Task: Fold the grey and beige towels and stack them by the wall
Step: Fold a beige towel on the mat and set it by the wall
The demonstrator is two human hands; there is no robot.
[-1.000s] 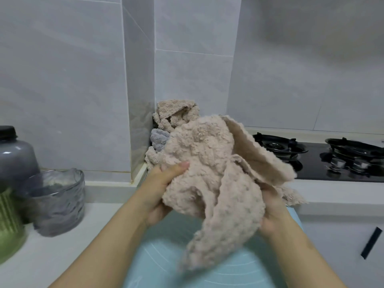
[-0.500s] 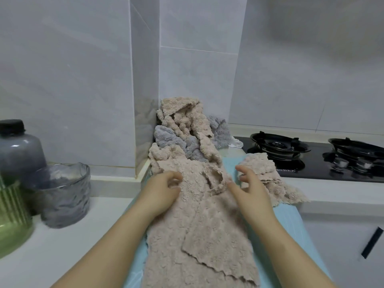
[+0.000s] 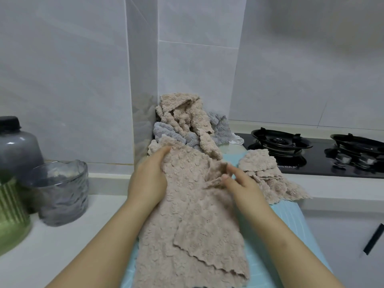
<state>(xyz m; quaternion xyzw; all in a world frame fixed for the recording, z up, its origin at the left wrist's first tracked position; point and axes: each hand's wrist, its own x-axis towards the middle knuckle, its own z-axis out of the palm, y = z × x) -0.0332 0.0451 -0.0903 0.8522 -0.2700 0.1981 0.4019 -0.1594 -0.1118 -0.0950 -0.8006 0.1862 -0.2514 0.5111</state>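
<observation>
The fingers of the left hand [image 3: 148,179] lie nearly flat and close together on the far left part of a beige towel [image 3: 191,221], the fingertips reaching its upper edge; it presses rather than grips. The right hand [image 3: 241,183] has its fingers curled narrow, thumb and forefinger pinching a raised fold near the towel's middle.

Half a second ago both hands sat at much the same spots, but the left hand has since slid a little farther up the cloth toward the wall, and the right has closed in on the crease. A second ago the same towel was bunched up in the air between both hands; now it lies spread lengthwise on the light blue mat [image 3: 291,221], one flap doubled over its right side.

Beige towels number three in clear view: the one under the hands, a folded one [image 3: 268,175] just right of it at the mat's far edge beside the stove [image 3: 311,154], and one draped over the heap in the wall corner [image 3: 187,117]. Grey towels [image 3: 170,134] show in that heap on both sides of the beige one; whether that is one cloth or two cannot be told. Two burners sit on the stove. On the white counter at left stand a ribbed glass bowl [image 3: 60,192], a grey jar with a black lid [image 3: 16,146] and a green ribbed container [image 3: 10,213].
</observation>
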